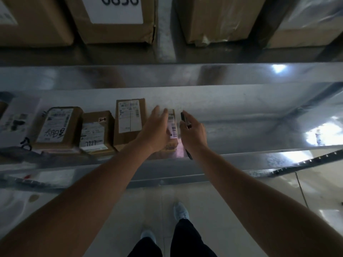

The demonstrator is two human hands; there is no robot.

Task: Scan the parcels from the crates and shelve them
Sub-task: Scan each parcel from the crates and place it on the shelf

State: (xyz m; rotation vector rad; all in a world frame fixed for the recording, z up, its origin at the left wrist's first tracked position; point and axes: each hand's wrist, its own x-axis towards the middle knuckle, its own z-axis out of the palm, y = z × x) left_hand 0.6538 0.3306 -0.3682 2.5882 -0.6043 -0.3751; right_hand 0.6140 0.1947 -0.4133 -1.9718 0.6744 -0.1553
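A small brown parcel (173, 127) with a white barcode label stands on the metal shelf (241, 115), at the right end of a row of parcels. My left hand (155, 129) lies over its left side and top with fingers straight. My right hand (194, 133) is just right of the parcel and grips a black marker pen (184, 118), whose tip points away from me. The parcel's lower part is hidden behind my left wrist.
Three more brown labelled parcels (130, 121) (96, 132) (57, 127) stand left of it, and a white bag parcel (16, 121) at far left. Large cartons (115, 19) fill the shelf above. The shelf's right half is bare metal. My feet stand on a pale floor (222, 210).
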